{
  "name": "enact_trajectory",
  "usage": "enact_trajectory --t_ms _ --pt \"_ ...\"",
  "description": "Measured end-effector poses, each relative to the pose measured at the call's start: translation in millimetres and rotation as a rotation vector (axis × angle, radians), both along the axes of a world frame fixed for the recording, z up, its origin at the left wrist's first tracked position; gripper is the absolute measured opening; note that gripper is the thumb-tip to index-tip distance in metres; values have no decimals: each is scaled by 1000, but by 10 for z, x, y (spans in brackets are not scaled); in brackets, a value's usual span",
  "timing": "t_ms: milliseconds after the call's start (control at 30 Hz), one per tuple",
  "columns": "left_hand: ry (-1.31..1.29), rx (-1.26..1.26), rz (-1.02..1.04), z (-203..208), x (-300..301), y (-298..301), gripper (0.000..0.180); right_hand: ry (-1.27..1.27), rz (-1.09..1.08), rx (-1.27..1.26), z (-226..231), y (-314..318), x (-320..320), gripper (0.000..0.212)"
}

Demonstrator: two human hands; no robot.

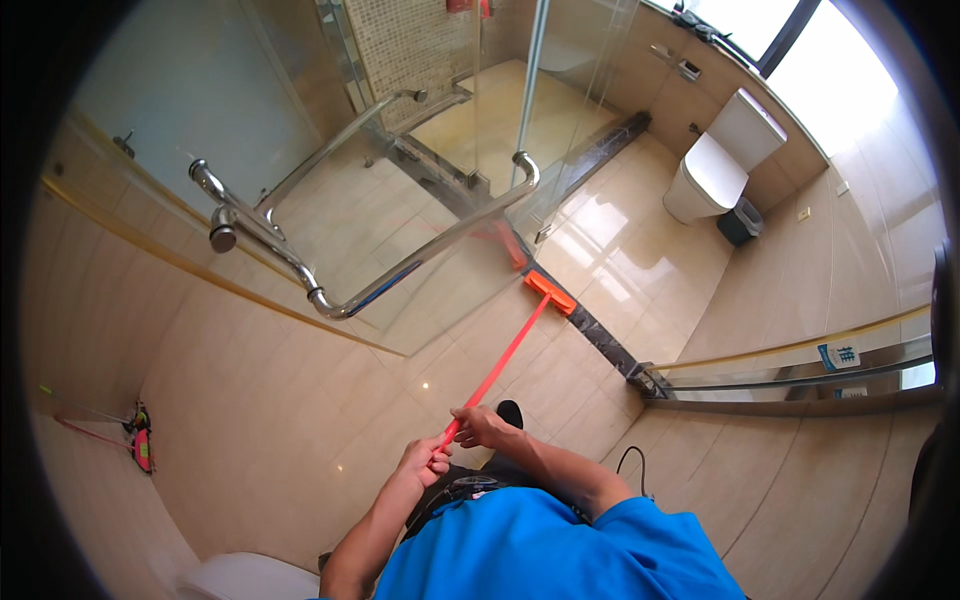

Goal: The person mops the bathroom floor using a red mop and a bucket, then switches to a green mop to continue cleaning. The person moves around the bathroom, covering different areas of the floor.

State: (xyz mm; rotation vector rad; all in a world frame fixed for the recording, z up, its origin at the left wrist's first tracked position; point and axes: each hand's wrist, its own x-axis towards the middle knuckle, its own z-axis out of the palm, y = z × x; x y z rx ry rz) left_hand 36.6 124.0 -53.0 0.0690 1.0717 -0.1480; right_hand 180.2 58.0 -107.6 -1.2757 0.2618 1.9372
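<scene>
A long-handled floor tool has a red pole [503,361] and a wide orange head [550,292]. Its head rests at the dark stone sill [600,343] in the doorway, and whether bristles or a blade lie underneath cannot be made out. Closed around the pole's near end is my left hand [424,460], close to my body. Just ahead of it, my right hand [478,427] grips the same pole with curled fingers. The pole slants away from me to the upper right, over beige floor tiles [290,400].
A glass door [400,310] with a bent chrome handle [420,260] stands at the left of the sill. Beyond it are a white toilet [715,165], a dark waste bin [740,222] and a glass shower area. A red dustpan [143,450] leans by the left wall.
</scene>
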Motion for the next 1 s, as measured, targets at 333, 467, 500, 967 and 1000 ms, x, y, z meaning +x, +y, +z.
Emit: enact_trajectory --t_ms 333,467,500,967,1000 --pt "-2 25 74 306 157 -158 18 103 88 15 45 -73 204 30" --pt "3 8 114 423 58 -175 19 158 106 55 136 -55 104 29" --pt "3 5 123 441 33 -177 19 176 105 58 160 -44 101 29" --pt "-44 32 -43 300 450 150 17 167 -220 -1 -107 144 312 19" --pt "-65 26 -65 262 501 169 16 199 -243 4 -246 139 342 19"
